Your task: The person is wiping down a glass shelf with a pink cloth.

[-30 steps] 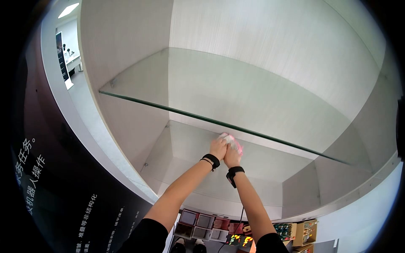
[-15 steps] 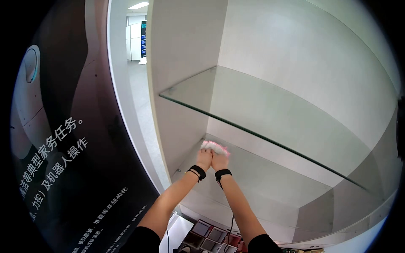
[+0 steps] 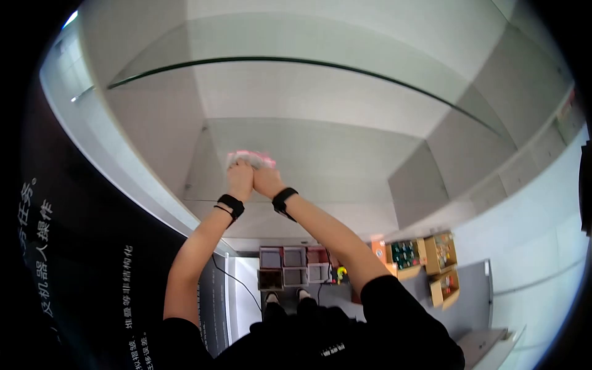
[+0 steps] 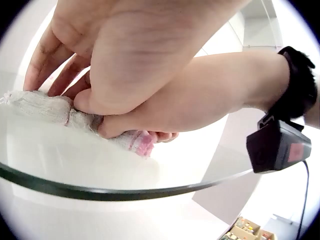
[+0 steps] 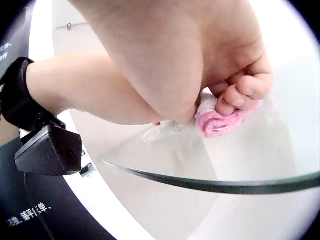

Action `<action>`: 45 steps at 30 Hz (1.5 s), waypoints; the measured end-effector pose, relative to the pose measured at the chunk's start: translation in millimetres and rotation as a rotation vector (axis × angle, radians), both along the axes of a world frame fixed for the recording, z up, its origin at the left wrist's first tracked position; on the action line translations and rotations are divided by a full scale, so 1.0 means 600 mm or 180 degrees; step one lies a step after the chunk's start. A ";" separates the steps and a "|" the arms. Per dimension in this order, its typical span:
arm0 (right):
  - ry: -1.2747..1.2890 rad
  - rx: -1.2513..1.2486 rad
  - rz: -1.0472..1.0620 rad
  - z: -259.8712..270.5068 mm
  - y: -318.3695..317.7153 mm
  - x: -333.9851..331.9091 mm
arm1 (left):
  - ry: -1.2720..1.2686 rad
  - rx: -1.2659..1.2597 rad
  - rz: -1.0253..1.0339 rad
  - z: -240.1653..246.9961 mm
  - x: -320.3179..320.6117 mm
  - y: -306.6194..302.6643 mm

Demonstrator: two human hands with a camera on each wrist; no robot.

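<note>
A pink and white cloth (image 3: 250, 159) lies bunched on a glass shelf (image 3: 345, 154) inside a white alcove. Both hands grip it side by side. My left hand (image 3: 239, 174) is on the cloth's left part, with its fingers (image 4: 42, 65) and thumb down on the white folds (image 4: 45, 106). My right hand (image 3: 266, 179) curls its fingers (image 5: 247, 87) round the pink roll (image 5: 225, 120). The shelf's front edge (image 4: 125, 192) runs just below the hands. Black straps with cameras sit on both wrists.
A second glass shelf (image 3: 296, 61) spans the alcove above the hands. Down on the floor stand grey and maroon compartment trays (image 3: 290, 265) and cardboard boxes (image 3: 425, 256). A dark wall panel with white lettering (image 3: 37, 246) is at the left.
Both hands have slid the cloth leftward along the glass shelf and keep their grip. The head view has tipped down, so the floor and the person's body now show.
</note>
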State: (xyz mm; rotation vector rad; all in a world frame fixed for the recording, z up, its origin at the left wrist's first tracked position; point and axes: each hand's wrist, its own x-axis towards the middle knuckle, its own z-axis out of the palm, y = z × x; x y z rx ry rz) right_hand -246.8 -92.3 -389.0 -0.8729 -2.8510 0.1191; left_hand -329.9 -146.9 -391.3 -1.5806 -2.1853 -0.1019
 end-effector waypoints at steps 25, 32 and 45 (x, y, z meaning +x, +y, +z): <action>0.0198 -0.0028 -0.1621 0.013 0.293 0.761 | -0.0134 0.0493 -0.1227 -0.027 0.751 0.367; 0.0233 0.0367 -0.2144 0.018 0.277 0.791 | -0.0628 0.0449 -0.1854 -0.018 0.782 0.368; -0.0014 0.0396 -0.0544 0.016 0.141 0.438 | -0.0567 0.0729 -0.0462 -0.031 0.438 0.173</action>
